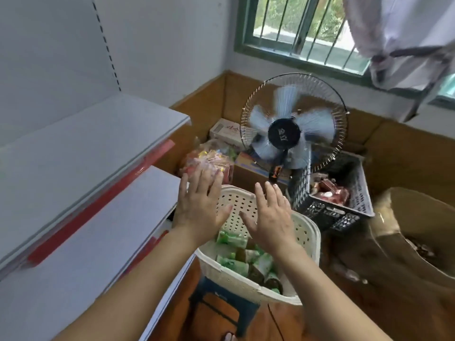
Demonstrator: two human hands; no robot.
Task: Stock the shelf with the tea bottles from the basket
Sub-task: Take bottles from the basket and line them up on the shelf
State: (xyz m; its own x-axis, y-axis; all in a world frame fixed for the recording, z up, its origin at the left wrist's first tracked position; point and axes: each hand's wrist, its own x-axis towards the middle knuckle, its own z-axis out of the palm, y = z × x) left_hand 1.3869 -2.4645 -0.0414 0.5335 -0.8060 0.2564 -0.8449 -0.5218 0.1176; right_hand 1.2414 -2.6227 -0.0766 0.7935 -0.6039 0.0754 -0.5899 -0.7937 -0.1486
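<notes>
Left of the basket [248, 283], the shelf [81, 217] stood with white boards and red-trimmed front edges, its near board just beside the basket's rim. The left hand [199, 205] hovered over the basket's far rim, fingers spread, holding nothing. The tea bottles [242, 257] lay inside the basket. The right hand [270, 217] hovered above them, likewise spread and empty. A fan [293, 124] stood behind the basket.

Hands: I count two, left [197, 205] and right [270, 217].
Baskets: one white [246, 284].
Tea bottles [234, 257]: several green-labelled, heaped; I can't get an exact number.
Shelves: two tiers, upper [81, 143] and lower [81, 242].
Fans: one [293, 126].
Crates: one black [344, 207].
</notes>
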